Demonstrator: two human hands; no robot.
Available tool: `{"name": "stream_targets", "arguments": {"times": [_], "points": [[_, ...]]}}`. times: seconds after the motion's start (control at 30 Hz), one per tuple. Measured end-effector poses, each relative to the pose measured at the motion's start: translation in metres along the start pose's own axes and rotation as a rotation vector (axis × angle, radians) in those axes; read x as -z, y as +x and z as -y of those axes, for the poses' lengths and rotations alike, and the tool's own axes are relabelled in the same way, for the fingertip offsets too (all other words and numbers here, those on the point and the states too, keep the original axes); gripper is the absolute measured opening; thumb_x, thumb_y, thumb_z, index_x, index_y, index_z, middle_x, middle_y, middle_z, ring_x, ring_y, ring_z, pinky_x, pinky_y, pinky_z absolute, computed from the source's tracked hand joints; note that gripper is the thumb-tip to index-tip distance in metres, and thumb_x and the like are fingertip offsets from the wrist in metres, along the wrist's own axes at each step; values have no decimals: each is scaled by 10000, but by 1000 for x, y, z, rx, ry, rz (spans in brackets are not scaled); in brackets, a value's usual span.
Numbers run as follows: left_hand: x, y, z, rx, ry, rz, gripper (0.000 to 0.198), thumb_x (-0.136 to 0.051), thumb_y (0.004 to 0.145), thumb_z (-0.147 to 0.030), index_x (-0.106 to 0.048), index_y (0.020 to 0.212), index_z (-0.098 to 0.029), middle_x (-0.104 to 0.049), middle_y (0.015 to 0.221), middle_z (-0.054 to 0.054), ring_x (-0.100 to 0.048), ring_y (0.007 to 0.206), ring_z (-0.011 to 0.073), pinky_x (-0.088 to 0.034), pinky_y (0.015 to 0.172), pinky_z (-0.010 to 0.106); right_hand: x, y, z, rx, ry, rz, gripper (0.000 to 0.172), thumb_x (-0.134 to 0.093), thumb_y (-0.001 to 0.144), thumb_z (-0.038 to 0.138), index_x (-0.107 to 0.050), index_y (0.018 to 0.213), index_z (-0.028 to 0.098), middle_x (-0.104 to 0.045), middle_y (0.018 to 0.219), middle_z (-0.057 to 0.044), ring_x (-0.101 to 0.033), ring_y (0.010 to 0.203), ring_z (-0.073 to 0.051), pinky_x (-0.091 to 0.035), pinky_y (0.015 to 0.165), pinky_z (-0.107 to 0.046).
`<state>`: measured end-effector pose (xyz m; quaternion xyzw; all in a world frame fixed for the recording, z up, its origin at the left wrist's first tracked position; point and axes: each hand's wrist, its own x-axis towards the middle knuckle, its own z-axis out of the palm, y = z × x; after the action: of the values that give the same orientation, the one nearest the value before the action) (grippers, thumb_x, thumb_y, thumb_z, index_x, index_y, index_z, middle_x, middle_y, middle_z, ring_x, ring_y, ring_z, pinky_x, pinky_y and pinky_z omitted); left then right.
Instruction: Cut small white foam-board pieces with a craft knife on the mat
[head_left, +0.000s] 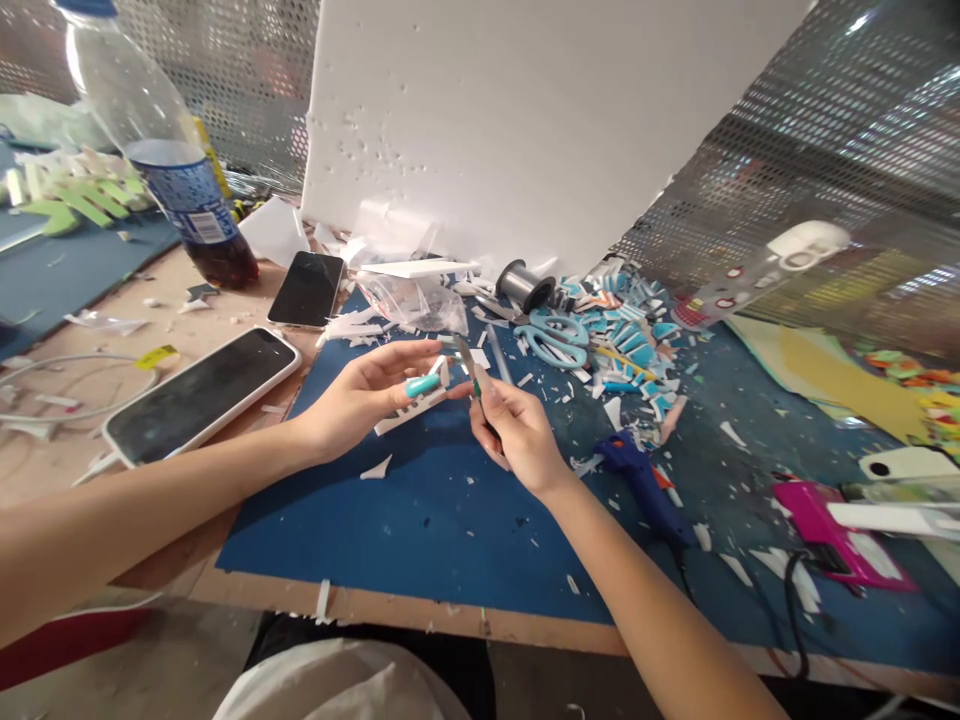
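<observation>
My left hand (375, 385) is closed on a small white notched foam piece (412, 408), held just above the blue cutting mat (330, 530). A turquoise covering or long nail shows on the left thumb. In my right hand (521, 425) is a craft knife (466, 352), its blade pointing up and away toward the left fingertips. The knife's handle is mostly hidden in the right palm. Whether the blade touches the white piece I cannot tell. A white scrap (376, 468) lies on the mat below the left hand.
Light-blue scissors (555, 338), a wire spool (525, 287) and a heap of blue and white scraps (630, 320) lie beyond my hands. A blue glue gun (649, 490) rests at right. Two phones (206, 395) and a cola bottle (180, 190) are at left. A white board (495, 120) stands behind.
</observation>
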<state>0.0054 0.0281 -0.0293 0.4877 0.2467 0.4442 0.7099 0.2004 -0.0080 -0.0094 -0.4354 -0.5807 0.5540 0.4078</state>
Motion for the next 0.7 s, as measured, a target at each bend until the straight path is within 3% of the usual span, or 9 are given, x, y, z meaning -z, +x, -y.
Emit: {"name": "stream_targets", "arguments": {"times": [0.17, 0.3, 0.47, 0.57, 0.7], "points": [[-4, -4, 2, 73, -105, 73, 405, -710, 765, -239, -606, 1155, -259, -646, 1170, 48, -613, 1065, 206, -480, 930, 307, -7, 1, 0, -12, 82, 15, 327, -532, 859, 470, -604, 837, 152, -381, 396, 100, -283, 281, -31, -216, 311, -187], [-6, -4, 2, 62, -54, 50, 393, -726, 746, -227, -613, 1122, -238, -667, 1102, 59, -628, 1013, 199, -493, 897, 307, -10, 0, -1, -12, 97, -59, 320, -549, 850, 461, -576, 731, 165, -381, 381, 98, -281, 272, -30, -200, 302, -193], [-7, -4, 3, 21, 36, 14, 355, -743, 725, -248, -626, 1053, -179, -667, 975, 54, -630, 911, 167, -501, 841, 276, -11, -1, -2, -10, 84, -49, 331, -538, 854, 473, -561, 711, 176, -355, 364, 105, -274, 260, -31, -190, 297, -193], [-6, -5, 2, -22, 108, -21, 365, -733, 728, -344, -603, 1026, -179, -626, 955, 42, -604, 854, 146, -501, 761, 240, -10, 0, -2, 6, 92, -52, 337, -529, 863, 467, -544, 688, 179, -360, 369, 103, -276, 260, -29, -198, 299, -192], [-4, -6, 0, 106, 134, -35, 421, -540, 804, -574, -549, 822, -154, -507, 734, -4, -465, 561, 77, -431, 531, 204, -10, -2, -1, 30, 80, 0, 337, -502, 887, 438, -523, 669, 182, -362, 371, 100, -288, 272, -31, -209, 311, -190]]}}
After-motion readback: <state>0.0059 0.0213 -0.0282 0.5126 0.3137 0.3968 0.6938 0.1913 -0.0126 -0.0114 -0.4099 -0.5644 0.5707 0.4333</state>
